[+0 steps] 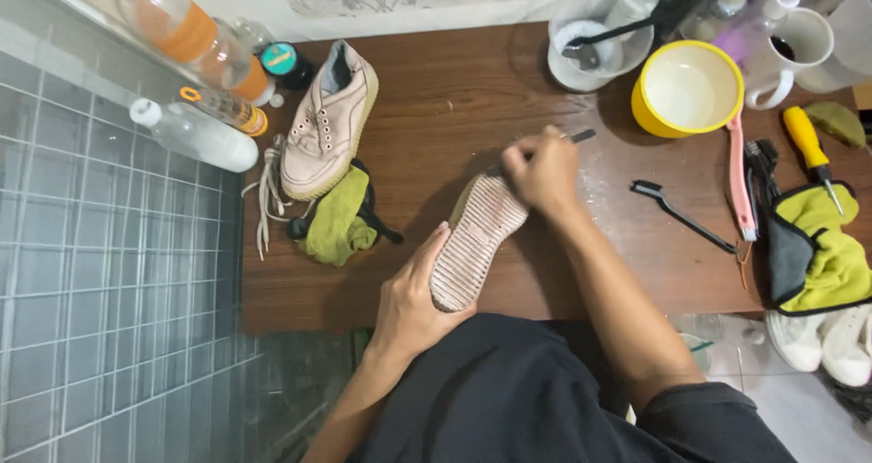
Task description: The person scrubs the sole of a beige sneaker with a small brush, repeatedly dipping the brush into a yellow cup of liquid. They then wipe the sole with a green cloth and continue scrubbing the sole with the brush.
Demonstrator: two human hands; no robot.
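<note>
Shoe [477,241] held sole-up over near edge of brown table [454,100], about mid-scene. Far left: clear bottles [195,134] lying by tiled wall. Next right, second pale shoe [325,123] upright on table, loose laces [266,195] beside it, green cloth [338,218] just near of it. Left hand [413,300] wrapped around heel end of held shoe from below, fingers curled on its side. Right hand [543,168] at toe end, fingers pinched tight on a dark-handled brush [574,137], bristle end hidden behind hand. Further right: black thin brush [681,213] lying flat, yellow bowl [688,88] far side, pink-handled brush [740,186] near it, white mug [792,50], yellow-handled tool [811,150], green and black cloth [822,250] at right edge
</note>
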